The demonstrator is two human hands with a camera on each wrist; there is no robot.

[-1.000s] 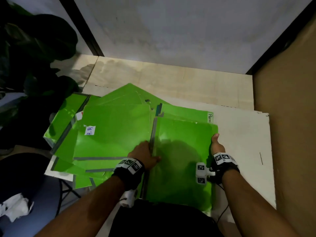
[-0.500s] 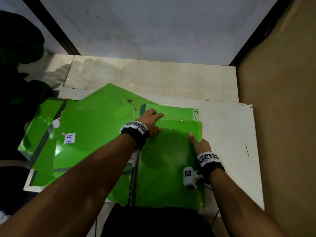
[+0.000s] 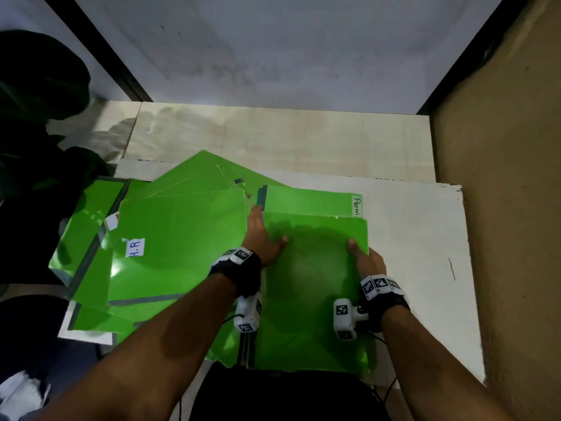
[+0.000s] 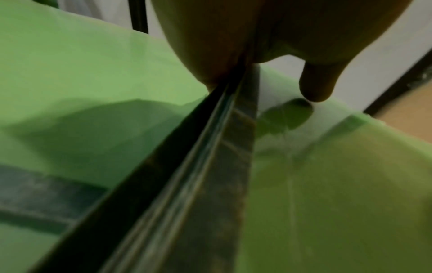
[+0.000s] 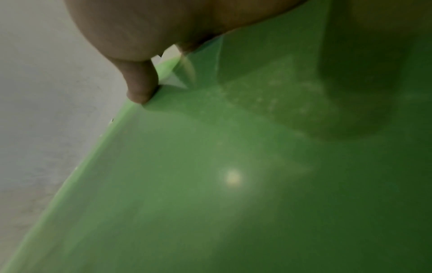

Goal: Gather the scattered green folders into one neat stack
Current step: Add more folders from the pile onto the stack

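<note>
A top green folder (image 3: pixel 315 284) lies on a small stack near me, on the right of the white board. Behind it shows a folder with a "Permi" label (image 3: pixel 309 202). My left hand (image 3: pixel 262 238) lies with straight fingers along the stack's dark spine (image 4: pixel 210 166), thumb (image 4: pixel 315 86) over the cover. My right hand (image 3: pixel 362 259) holds the top folder's right edge, thumb (image 5: pixel 140 86) on top and fingers hidden. Several more green folders (image 3: pixel 182 238) lie fanned out to the left, one with an "H.R" label.
The white board (image 3: pixel 409 253) sits on a pale wooden surface (image 3: pixel 273 138). A brown wall (image 3: pixel 501 238) stands close on the right. A dark plant (image 3: pixel 36 117) is at the left, and a white wall is behind.
My left hand has moved from the top folder's far left corner back to its left spine side. My right hand has stayed on the right edge.
</note>
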